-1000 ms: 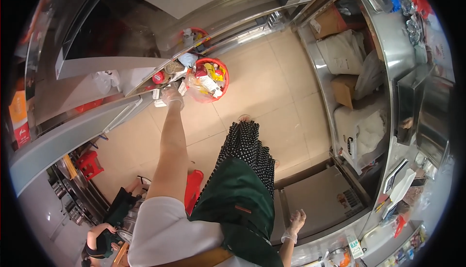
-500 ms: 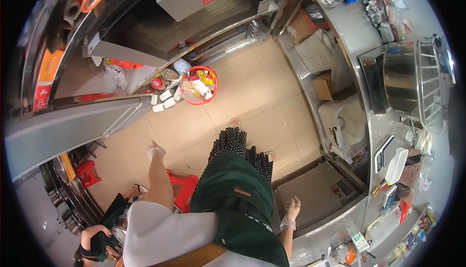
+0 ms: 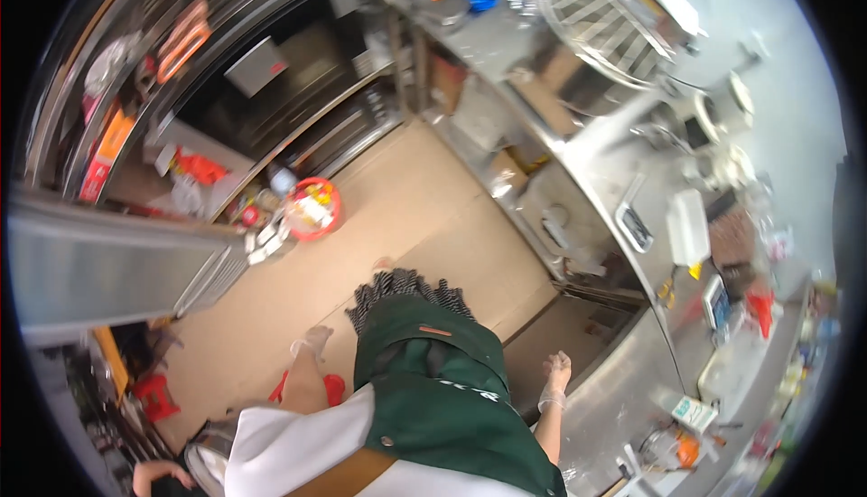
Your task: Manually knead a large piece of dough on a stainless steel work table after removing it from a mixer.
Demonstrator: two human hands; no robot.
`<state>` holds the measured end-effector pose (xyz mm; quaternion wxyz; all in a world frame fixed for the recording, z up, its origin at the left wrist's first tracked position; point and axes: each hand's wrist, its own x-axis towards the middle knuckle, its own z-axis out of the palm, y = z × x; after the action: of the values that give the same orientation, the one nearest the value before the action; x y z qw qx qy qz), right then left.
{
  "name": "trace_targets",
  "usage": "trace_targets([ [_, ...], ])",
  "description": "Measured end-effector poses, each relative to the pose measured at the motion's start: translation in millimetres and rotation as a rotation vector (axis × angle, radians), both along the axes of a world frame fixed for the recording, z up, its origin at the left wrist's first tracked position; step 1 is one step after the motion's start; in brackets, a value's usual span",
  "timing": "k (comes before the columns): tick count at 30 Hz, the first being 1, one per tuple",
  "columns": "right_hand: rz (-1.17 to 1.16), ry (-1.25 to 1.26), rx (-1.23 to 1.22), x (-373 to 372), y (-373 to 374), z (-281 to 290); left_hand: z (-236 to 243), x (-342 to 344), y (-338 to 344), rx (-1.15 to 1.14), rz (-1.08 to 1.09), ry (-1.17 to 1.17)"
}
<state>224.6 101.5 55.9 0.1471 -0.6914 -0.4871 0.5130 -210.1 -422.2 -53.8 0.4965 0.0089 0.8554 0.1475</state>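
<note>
My left hand (image 3: pixel 314 341), in a clear plastic glove, hangs low over the tiled floor, empty, its fingers loose and slightly blurred, above a red plastic stool (image 3: pixel 332 390). My right hand (image 3: pixel 557 372), also gloved, hangs beside my green apron (image 3: pixel 429 352), fingers apart and slightly curled with nothing in them, near a low steel cabinet (image 3: pixel 567 339). A red round bin (image 3: pixel 327 203) heaped with wrappers stands on the floor ahead, with white packs (image 3: pixel 265 244) beside it.
A steel counter (image 3: pixel 601 407) along my right carries a white tray (image 3: pixel 688 230), scissors (image 3: pixel 666 294) and a slatted steel rack (image 3: pixel 605 27). A fridge-like panel (image 3: pixel 108 262) juts out at left. Another person's arm (image 3: pixel 155 474) and a red stool (image 3: pixel 158 396) are at lower left.
My left hand has drawn back from beside the bin and now hangs lower and nearer me. The view has turned rightward, bringing more counter into sight. My right hand stays at my side.
</note>
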Motion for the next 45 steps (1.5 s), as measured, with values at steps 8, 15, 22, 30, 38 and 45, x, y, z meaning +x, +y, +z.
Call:
trace_targets([
  [8, -0.175, 0.178, 0.159, 38, 75, 18, 21, 30, 105, 0.065, 0.367, -0.088],
  [15, -0.189, 0.306, 0.136, -5, 98, 9, 30, 17, 136, 0.069, 0.242, -0.068],
  [22, -0.103, 0.317, 0.167, -86, 166, 33, 19, -23, 188, 0.126, 0.225, -0.041],
  [30, -0.015, 0.307, 0.130, -160, 252, 60, 3, -86, 320, 0.445, 0.263, 0.250],
  [38, 0.213, 0.491, -0.053, -277, 340, 53, 19, -58, 347, 0.322, 0.425, 0.161],
  [45, 0.204, 0.557, -0.223, -356, 396, 50, 42, 31, 331, 0.180, 0.680, -0.122],
])
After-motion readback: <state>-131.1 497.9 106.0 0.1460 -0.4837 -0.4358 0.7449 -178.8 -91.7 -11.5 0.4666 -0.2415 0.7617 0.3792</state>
